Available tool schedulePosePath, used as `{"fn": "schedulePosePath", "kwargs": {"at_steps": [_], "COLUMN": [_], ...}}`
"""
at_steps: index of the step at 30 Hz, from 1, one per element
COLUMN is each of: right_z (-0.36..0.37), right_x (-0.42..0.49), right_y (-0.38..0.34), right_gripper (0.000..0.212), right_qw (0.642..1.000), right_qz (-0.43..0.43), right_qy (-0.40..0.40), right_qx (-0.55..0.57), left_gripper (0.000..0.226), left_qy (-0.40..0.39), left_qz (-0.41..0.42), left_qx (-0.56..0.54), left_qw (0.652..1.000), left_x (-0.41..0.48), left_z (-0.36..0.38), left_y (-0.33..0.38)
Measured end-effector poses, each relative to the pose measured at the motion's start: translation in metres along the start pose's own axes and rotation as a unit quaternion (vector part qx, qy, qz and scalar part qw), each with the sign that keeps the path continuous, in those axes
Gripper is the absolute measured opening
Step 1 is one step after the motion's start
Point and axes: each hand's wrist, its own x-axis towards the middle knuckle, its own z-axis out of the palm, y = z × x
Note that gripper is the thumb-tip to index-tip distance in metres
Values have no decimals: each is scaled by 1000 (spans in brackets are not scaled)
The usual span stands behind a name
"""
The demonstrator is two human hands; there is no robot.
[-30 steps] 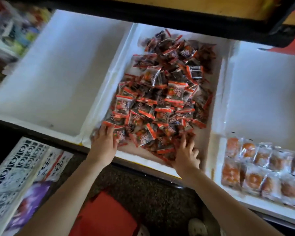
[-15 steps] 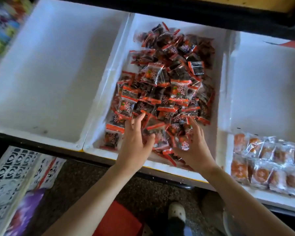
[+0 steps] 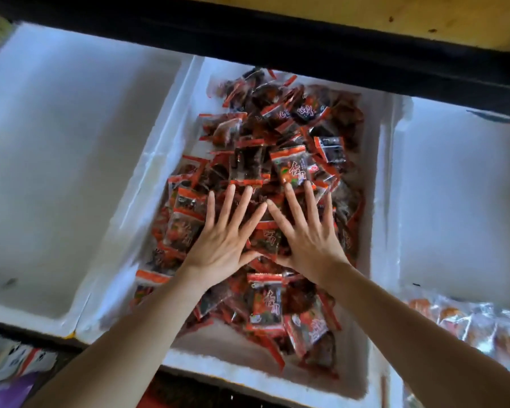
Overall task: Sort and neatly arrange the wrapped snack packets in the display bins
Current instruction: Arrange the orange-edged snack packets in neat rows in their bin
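A heap of small red-and-black wrapped snack packets (image 3: pixel 280 136) fills the middle white foam bin (image 3: pixel 171 134). My left hand (image 3: pixel 224 237) lies flat on the heap with its fingers spread and straight. My right hand (image 3: pixel 306 234) lies flat beside it, fingers also spread, the two index fingertips nearly meeting. Both palms press on the packets in the middle of the pile. More packets (image 3: pixel 265 301) lie nearer the front edge, between my forearms.
The left foam bin (image 3: pixel 56 172) holds nothing visible. The right foam bin (image 3: pixel 454 201) has clear-wrapped orange snacks (image 3: pixel 468 322) along its front. A dark shelf edge (image 3: pixel 306 45) overhangs the bins at the back. Printed bags (image 3: pixel 9 363) lie below left.
Both hands moved from the bin's front edge up onto the middle of the heap and flattened with fingers spread. The camera came closer to the bin.
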Motion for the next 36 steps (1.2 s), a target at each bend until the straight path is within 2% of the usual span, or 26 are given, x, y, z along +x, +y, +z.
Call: {"fn": "schedulePosePath", "kwargs": {"at_steps": [3, 8, 11, 14, 18, 22, 26, 28, 31, 34, 36], "right_z": [6, 9, 5, 3, -15, -35, -45, -48, -47, -35, -32], "right_x": [25, 70, 89, 98, 96, 56, -23, -61, -104, -121, -118], "right_y": [16, 43, 60, 68, 69, 61, 27, 3, -30, -46, -50], "right_gripper": [101, 110, 104, 97, 101, 104, 89, 95, 117, 122, 136], "right_qw": [1000, 999, 998, 997, 992, 982, 944, 925, 905, 912, 932], "right_qz": [19, 40, 42, 45, 39, 32, 94, 110, 112, 128, 135], "right_qy": [-14, -25, -50, -60, -113, -148, -148, -194, -281, -263, -235], "right_qx": [1, 3, -14, -17, 35, 114, 279, 306, 300, 287, 241], "left_gripper": [99, 93, 89, 86, 85, 66, 48, 47, 56, 67, 71], "left_qy": [-12, -62, -90, -125, -198, -133, -65, -67, -119, -217, -216], "left_qz": [-17, -44, -64, -53, -50, -63, -165, -223, -305, -434, -500], "left_qx": [10, 23, 38, 15, -38, -109, -148, -175, -205, -233, -286], "left_qw": [1000, 997, 993, 991, 978, 983, 973, 957, 922, 843, 788], "left_x": [29, 80, 101, 109, 101, 47, -30, -65, -98, -103, -91], "left_z": [6, 14, 11, 3, -27, -42, -44, -45, -49, -58, -63], "left_y": [-10, -28, -30, -34, -36, -32, -31, -28, -10, 12, 19]}}
